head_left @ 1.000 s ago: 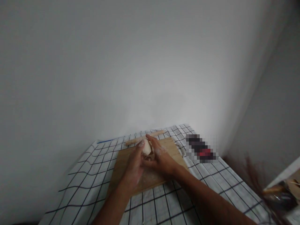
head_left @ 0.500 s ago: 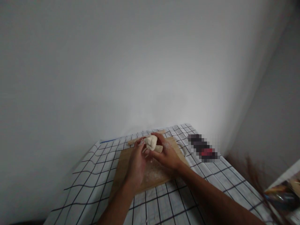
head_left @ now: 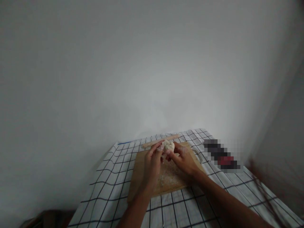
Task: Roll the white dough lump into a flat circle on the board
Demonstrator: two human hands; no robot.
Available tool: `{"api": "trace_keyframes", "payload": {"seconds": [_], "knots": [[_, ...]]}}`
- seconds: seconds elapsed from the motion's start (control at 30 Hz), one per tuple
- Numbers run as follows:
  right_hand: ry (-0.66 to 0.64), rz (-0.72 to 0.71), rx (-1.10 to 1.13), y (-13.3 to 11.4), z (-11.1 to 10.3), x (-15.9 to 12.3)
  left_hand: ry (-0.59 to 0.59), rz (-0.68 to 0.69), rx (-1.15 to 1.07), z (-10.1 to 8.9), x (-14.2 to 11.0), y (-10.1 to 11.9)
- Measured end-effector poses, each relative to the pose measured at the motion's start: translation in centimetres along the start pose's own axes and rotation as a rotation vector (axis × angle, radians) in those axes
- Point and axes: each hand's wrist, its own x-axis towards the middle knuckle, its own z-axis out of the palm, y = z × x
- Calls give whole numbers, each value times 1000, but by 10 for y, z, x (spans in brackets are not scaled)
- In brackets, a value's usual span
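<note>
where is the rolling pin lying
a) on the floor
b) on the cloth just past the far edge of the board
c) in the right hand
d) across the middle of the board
b: the rolling pin lies on the checked cloth just beyond the board, behind the dough held by both hands.

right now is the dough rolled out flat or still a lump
A lump. The dough sits bunched between the fingertips of the left hand and right hand, above the wooden board; the rolling pin lies untouched behind.

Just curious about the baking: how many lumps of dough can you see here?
1: the dough lump is held between the left hand and right hand, above the wooden board.
</note>
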Motion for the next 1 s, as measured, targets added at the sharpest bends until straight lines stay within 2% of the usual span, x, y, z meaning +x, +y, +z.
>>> {"api": "trace_keyframes", "payload": {"seconds": [0.3, 0.4, 0.57, 0.7, 0.8, 1.0], "knots": [[21, 41, 1, 1, 0, -2, -58, 3, 78, -5, 2, -5], [24, 47, 48, -4, 0, -1, -81, -37, 10, -4, 0, -5], [-17, 19, 90, -10, 0, 1, -197, -72, -113, -3, -2, -5], [55, 3, 72, -11, -2, 1, -140, 10, -20, -3, -3, -9], [77, 43, 116, -8, 0, 1, -85, 38, 21, 0, -4, -11], [36, 259, 503, 6, 12, 7, -61, 117, 93, 4, -7, -9]]}}
